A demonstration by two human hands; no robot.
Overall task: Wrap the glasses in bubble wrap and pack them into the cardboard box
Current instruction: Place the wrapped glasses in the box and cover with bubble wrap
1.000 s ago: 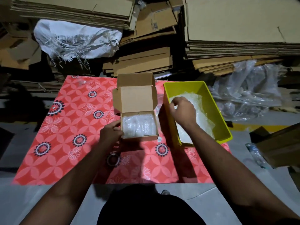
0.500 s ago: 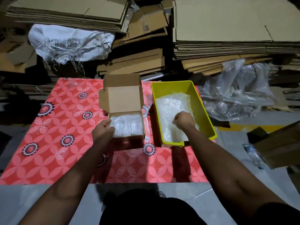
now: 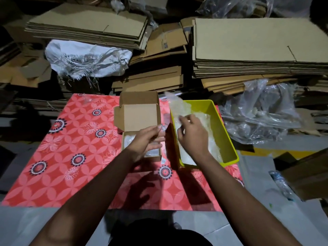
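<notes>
Fetching of bubble wrap point(image 3: 174, 108) from yellow bin point(image 3: 229, 139): right hand point(image 3: 192, 134) pinching sheet; left hand point(image 3: 148, 141) loosely apart over cardboard box point(image 3: 140, 119), already holding wrapped pieces. Next: lifting sheet clear for wrapping.

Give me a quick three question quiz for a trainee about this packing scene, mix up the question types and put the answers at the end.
1. True or false: the lid of the cardboard box is shut.
2. Which container is the right hand lifting bubble wrap from? A) a white sack B) the yellow bin C) a black bucket
3. Fill in: the box and bin both sit on a red ____ mat.

Key
1. False: the lid stands open, with wrapped material visible inside, and the left hand is over the box.
2. B
3. Floral
</notes>
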